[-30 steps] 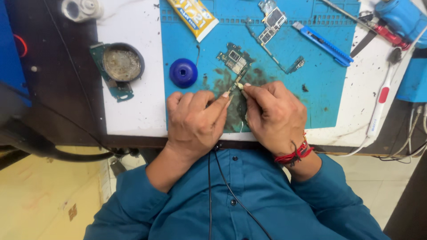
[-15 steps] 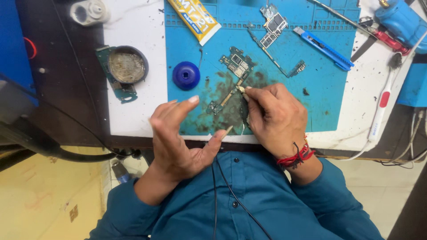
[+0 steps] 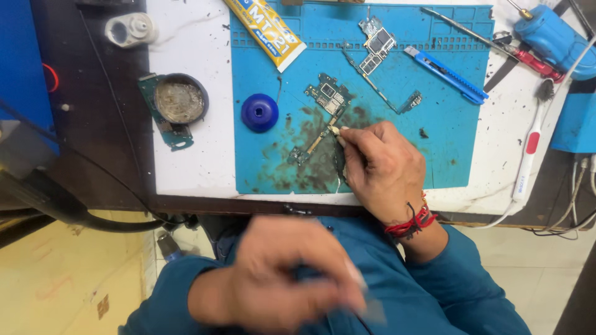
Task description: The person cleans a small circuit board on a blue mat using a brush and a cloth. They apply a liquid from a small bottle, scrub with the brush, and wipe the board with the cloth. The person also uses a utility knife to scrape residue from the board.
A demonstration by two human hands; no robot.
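While the blue work mat (image 3: 434, 142) fills the white table (image 3: 192, 155), right hand (image 3: 382, 164) rests on its smeared dark patch, fingers pinched on a small pale tool tip touching the narrow green circuit board (image 3: 320, 118) mid-mat. Left hand (image 3: 292, 282) blurred, off the table over the teal shirt; grip cannot be told. Yellow tube (image 3: 267, 28) top, blue cap (image 3: 259, 112) left of board, blue cutter (image 3: 446, 74) upper right
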